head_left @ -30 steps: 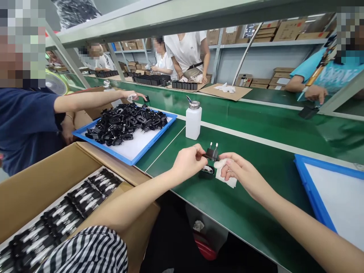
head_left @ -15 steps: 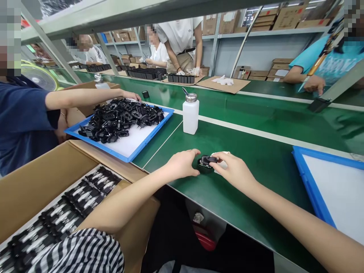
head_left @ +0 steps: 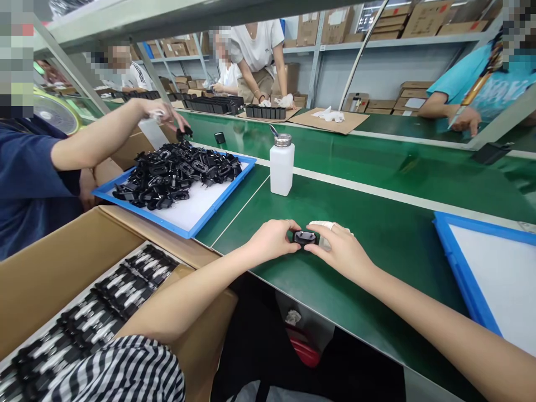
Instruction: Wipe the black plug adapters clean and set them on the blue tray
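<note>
A small black plug adapter (head_left: 305,238), its oval face turned up, is held low over the green work surface (head_left: 377,268). My left hand (head_left: 274,239) pinches its left end between thumb and fingers. On the other end, the thumb and fingers of my right hand (head_left: 341,245) close in from the right. Partly hidden behind my right hand lies a crumpled white cloth (head_left: 347,230). Beyond my hands stands a white pump bottle (head_left: 282,170) with a metal top.
At left, a blue-rimmed tray (head_left: 190,231) holds a heap of black plug parts (head_left: 180,173); a co-worker's hand (head_left: 163,114) is above it. An open carton (head_left: 50,262) with rows of black parts stands near my left arm. Another blue-rimmed tray (head_left: 464,268) lies at right.
My left hand has closed onto the black plug adapter, which now sits level between both hands. The co-worker's hand at left has lifted from the heap with a black part.
</note>
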`<state>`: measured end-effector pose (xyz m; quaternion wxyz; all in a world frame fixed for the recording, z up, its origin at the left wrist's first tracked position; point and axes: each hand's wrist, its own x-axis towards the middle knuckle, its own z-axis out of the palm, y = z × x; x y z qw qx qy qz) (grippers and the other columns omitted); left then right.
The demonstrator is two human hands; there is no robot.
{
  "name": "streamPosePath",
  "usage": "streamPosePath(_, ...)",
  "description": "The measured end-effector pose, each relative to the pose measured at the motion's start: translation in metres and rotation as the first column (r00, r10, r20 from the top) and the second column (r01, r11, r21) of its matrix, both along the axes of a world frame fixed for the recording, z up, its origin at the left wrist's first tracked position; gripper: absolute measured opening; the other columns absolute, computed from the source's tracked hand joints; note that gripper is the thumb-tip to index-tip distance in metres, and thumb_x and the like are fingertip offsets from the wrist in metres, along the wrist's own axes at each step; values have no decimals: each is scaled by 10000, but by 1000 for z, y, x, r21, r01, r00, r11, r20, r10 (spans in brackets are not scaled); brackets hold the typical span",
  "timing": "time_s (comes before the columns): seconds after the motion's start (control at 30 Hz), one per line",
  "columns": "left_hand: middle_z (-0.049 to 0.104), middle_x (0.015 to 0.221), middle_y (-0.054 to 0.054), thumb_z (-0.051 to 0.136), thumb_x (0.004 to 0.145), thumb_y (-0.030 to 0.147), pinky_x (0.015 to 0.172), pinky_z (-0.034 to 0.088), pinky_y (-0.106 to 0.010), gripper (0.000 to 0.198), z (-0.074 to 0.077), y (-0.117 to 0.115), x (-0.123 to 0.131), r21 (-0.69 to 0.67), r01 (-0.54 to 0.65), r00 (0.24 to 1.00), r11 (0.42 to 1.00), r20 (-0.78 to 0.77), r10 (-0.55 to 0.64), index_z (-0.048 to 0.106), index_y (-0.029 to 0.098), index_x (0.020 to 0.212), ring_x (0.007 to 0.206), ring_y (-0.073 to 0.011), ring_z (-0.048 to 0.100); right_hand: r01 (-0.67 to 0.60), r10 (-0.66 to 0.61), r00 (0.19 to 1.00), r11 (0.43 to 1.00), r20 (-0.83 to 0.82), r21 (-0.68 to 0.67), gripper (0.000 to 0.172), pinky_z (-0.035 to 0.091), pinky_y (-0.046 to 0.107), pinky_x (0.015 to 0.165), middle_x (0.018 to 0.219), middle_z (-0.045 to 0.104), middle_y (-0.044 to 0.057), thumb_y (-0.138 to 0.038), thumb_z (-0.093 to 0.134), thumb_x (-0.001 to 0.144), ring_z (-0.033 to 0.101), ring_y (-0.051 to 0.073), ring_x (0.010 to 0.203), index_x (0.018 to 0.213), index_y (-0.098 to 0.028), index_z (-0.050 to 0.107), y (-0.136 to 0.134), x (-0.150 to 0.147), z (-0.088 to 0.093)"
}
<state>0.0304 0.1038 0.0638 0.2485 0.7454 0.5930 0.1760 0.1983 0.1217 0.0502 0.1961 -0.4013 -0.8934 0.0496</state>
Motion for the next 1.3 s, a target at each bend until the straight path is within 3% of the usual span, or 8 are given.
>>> streamPosePath(0.3, 589, 803, -18, 609, 585, 313, 592, 386, -216, 324, 11, 4, 2, 54, 98, 975, 994, -206, -85, 575, 196, 885, 708, -163, 538, -33, 32, 999, 998, -17, -52, 243, 431, 321, 666, 798, 565, 63, -332, 543, 650, 511, 197, 772, 845, -190, 571, 7, -1, 1)
streamPosePath(0.53, 598, 664, 0, 643, 526, 383, 499, 352, -194, 318, 23, 16, -3, -84, 203, 950, 976, -226, -216, 604, 208, 789, 629, -152, 541, -86, 94, 995, 984, 45, -153, 87, 458, 300, 550, 656, 569, 20, -308, 565, 620, 536, 179, 638, 640, -228, 590, 17, -4, 14)
streamPosePath(0.7, 593, 720, -6, 668, 461, 416, 463, 346, -212, 406, 17, 24, 9, -154, 166, 925, 974, -319, -208, 563, 198, 786, 634, -176, 538, -68, 92, 991, 972, 98, -225, 62, 467, 289, 530, 668, 594, -11, -270, 590, 580, 554, 175, 628, 639, -253, 588, 19, -6, 17)
streamPosePath(0.8, 586, 719, -28, 700, 388, 411, 448, 351, -228, 495, 8, 29, 16, -244, 218, 860, 945, -410, -304, 547, 186, 801, 635, -208, 538, -66, 85, 981, 991, 172, -113, 79, 457, 317, 490, 603, 593, -5, -309, 585, 569, 556, 196, 591, 584, -233, 569, 15, -2, 12)
streamPosePath(0.9, 581, 729, -11, 673, 405, 465, 496, 375, -214, 494, 2, 28, 10, -189, 329, 901, 925, -231, -368, 548, 197, 801, 666, -184, 541, -175, 151, 976, 972, 158, 155, 149, 436, 375, 571, 622, 609, 13, -326, 491, 653, 562, 200, 587, 716, -215, 569, 13, 5, 4)
streamPosePath(1.0, 583, 676, 25, 622, 537, 417, 541, 384, -167, 415, 1, 21, 0, -113, 297, 955, 948, 37, -294, 528, 206, 882, 625, -114, 544, -227, 191, 972, 921, 140, 317, 200, 398, 387, 613, 685, 620, 37, -316, 413, 710, 567, 196, 610, 808, -197, 541, 14, 11, -2)
streamPosePath(1.13, 590, 657, 26, 572, 625, 303, 567, 388, -159, 303, 5, 14, 1, -91, 180, 983, 979, 58, -175, 537, 183, 901, 606, -97, 544, -176, 144, 980, 948, 135, 265, 184, 352, 392, 678, 705, 612, 49, -299, 393, 731, 556, 182, 638, 797, -178, 516, 10, 12, 0)
streamPosePath(1.3, 597, 779, -3, 598, 610, 265, 605, 397, -195, 250, 6, 11, 7, -12, 232, 967, 973, -105, -232, 576, 177, 843, 679, -136, 546, -59, 43, 984, 995, 174, 85, 138, 322, 385, 723, 633, 581, 23, -289, 469, 704, 532, 163, 618, 733, -163, 515, -2, 5, 8)
